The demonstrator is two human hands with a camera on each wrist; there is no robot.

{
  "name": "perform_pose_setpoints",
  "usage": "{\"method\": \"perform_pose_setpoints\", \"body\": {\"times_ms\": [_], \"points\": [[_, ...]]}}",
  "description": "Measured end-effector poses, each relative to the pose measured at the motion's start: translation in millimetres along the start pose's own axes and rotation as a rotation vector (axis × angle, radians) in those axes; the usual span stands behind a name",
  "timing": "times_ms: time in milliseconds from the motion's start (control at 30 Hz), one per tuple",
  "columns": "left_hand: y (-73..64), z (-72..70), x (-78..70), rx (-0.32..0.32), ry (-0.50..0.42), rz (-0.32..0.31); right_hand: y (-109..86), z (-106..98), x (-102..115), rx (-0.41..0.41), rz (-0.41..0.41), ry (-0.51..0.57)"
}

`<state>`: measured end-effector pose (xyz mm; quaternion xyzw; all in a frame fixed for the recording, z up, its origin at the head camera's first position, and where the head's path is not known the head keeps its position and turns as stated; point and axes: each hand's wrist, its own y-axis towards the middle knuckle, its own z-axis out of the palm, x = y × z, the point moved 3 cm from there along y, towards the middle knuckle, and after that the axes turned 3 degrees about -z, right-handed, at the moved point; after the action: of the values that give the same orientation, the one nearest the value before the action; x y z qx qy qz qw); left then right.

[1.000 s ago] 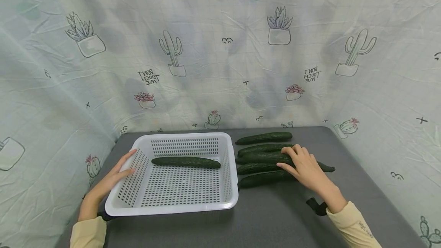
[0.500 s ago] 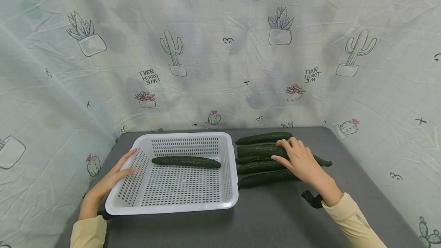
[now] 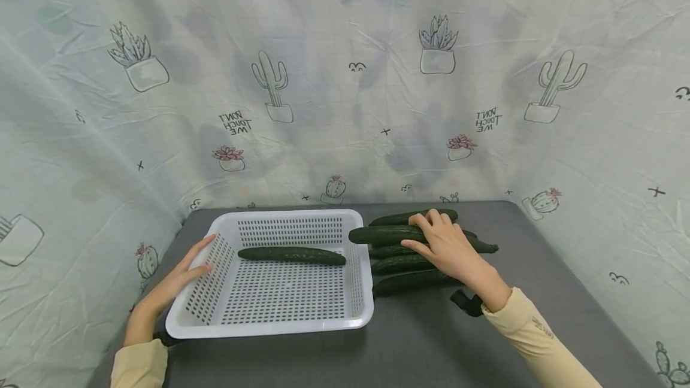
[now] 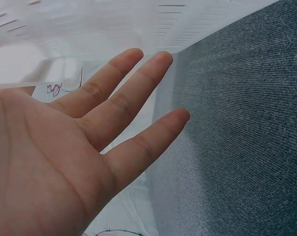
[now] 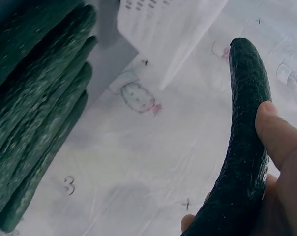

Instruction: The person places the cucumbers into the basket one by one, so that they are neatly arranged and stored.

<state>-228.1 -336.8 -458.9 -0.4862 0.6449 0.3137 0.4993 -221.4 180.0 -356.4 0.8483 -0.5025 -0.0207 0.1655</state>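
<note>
In the head view my right hand (image 3: 447, 244) grips a dark green cucumber (image 3: 380, 234) from above, its left end over the basket's right rim. The right wrist view shows the thumb along one side of this cucumber (image 5: 244, 132) and fingertips on the other. My left hand (image 3: 175, 280) rests at the left rim of a white perforated basket (image 3: 269, 329), thumb and one finger over the rim. Seen in the left wrist view, three fingers (image 4: 124, 103) stretch out straight below the rim. One cucumber (image 3: 291, 255) lies in the basket, towards its back.
Right of the basket, several cucumbers (image 3: 415, 282) lie side by side on the grey table (image 3: 409, 340), partly hidden by my right hand. One cucumber (image 3: 393, 219) lies at the back. Printed cloth (image 3: 345, 106) hangs behind and at both sides.
My right hand has taken hold of a cucumber from the row, lifted it and moved it left to the basket's right rim. My left hand and the basket have stayed in place.
</note>
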Motion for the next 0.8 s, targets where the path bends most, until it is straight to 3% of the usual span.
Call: {"method": "perform_pose_setpoints", "body": {"times_ms": [800], "points": [[0.2, -0.5, 1.1, -0.014, 0.009, -0.009, 53.6, 5, 70, 0.079, -0.061, 0.009]]}}
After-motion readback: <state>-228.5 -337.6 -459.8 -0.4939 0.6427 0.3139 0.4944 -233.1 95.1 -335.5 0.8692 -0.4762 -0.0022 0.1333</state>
